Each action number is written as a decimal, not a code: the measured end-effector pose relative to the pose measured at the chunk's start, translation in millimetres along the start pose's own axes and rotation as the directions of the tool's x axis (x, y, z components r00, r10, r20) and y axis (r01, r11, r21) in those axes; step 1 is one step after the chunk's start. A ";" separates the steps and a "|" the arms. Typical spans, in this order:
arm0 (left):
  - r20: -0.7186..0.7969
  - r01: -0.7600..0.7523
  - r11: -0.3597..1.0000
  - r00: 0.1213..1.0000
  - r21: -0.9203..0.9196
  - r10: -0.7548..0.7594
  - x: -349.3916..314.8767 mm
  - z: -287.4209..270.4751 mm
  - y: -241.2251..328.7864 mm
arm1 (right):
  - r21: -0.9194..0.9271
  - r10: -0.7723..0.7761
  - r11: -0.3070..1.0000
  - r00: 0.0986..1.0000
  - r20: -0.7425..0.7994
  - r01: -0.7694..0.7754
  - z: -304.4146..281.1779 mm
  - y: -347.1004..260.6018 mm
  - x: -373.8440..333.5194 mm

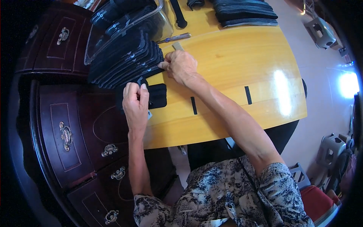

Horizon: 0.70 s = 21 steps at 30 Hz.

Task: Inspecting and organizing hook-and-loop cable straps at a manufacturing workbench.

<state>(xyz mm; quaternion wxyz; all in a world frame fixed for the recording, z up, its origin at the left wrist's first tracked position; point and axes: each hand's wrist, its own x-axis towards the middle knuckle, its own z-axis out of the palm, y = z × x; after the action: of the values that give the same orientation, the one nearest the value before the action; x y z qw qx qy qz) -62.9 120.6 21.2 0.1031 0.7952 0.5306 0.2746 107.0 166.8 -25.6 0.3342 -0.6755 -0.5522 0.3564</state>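
Observation:
A flat black fabric piece point(158, 95) lies at the table's left edge. My left hand point(136, 99) is closed on it, thumb and fingers pinching a dark raised part of it. Just beyond, a tall leaning stack of black fabric pieces point(126, 58) fills the table's left side. My right hand point(180, 67) rests beside that stack with its fingers curled together, thumb side toward the stack. What it grips, if anything, is hidden. A small beige piece point(177, 46) shows just past its knuckles.
Behind the stack stands a clear plastic bin point(163, 22) with more black pieces. A screwdriver point(174, 38) lies near it. Another black stack point(245, 13) sits at the far side. Two short black strips point(194, 105) lie on the yellow table point(242, 56). Dark drawers point(68, 136) stand at left.

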 end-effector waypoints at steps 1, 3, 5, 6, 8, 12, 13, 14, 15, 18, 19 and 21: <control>0.007 -0.032 0.999 0.999 0.003 0.032 -0.8 2.2 0.0 | -0.043 -0.044 0.998 0.998 -0.041 0.042 2.1 -1.2 -2.9; 0.034 -0.072 0.997 0.997 0.023 0.071 1.5 9.1 0.0 | -0.087 -0.098 0.992 0.992 -0.075 0.091 4.4 -2.7 -5.2; -0.033 -0.148 0.976 0.987 0.158 0.155 6.5 26.0 2.0 | -0.143 -0.202 0.972 0.972 -0.121 0.184 7.3 1.9 -5.3; -0.104 -0.223 0.943 0.961 0.248 0.255 8.6 32.5 3.6 | -0.145 -0.218 0.969 0.970 -0.111 0.201 7.3 2.2 -5.8; -0.123 -0.173 0.961 0.972 0.214 0.202 6.9 44.2 -0.3 | -0.145 -0.227 0.965 0.972 -0.059 0.217 2.9 4.2 -5.7; -0.247 -0.188 0.981 0.954 -0.045 0.171 4.9 50.9 -11.3 | -0.366 -0.367 0.869 0.930 -0.024 0.334 3.1 2.2 -11.6; -0.260 -0.196 0.980 0.949 -0.042 0.178 4.7 50.3 -12.0 | -0.366 -0.376 0.864 0.927 -0.015 0.344 3.0 2.4 -15.3; -0.267 -0.188 0.982 0.948 -0.038 0.171 3.9 49.9 -12.5 | -0.388 -0.525 0.795 0.849 -0.054 0.467 2.2 3.1 -19.0; -0.277 -0.159 0.982 0.953 -0.105 0.124 2.9 49.4 -13.0 | -0.413 -0.659 0.706 0.747 -0.088 0.574 1.5 3.7 -22.1; -0.289 -0.097 0.967 0.957 -0.235 0.026 -0.1 45.0 -14.4 | -0.456 -0.793 0.529 0.608 0.033 0.715 -8.3 -1.7 -26.6; -0.289 -0.081 0.961 0.957 -0.265 0.001 0.3 42.1 -6.8 | -0.459 -0.796 0.524 0.605 0.037 0.717 -8.8 -2.6 -24.6; -0.304 -0.125 0.957 0.952 -0.263 0.041 2.1 44.6 -9.3 | -0.450 -0.927 0.318 0.374 0.039 0.835 -9.6 -4.2 -19.8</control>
<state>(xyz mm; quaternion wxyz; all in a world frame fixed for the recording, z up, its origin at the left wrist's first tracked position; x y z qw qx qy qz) -45.2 132.0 -19.3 0.1220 0.7444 0.4618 0.4665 110.4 147.4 -14.8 0.3896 -0.3487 -0.8481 -0.0852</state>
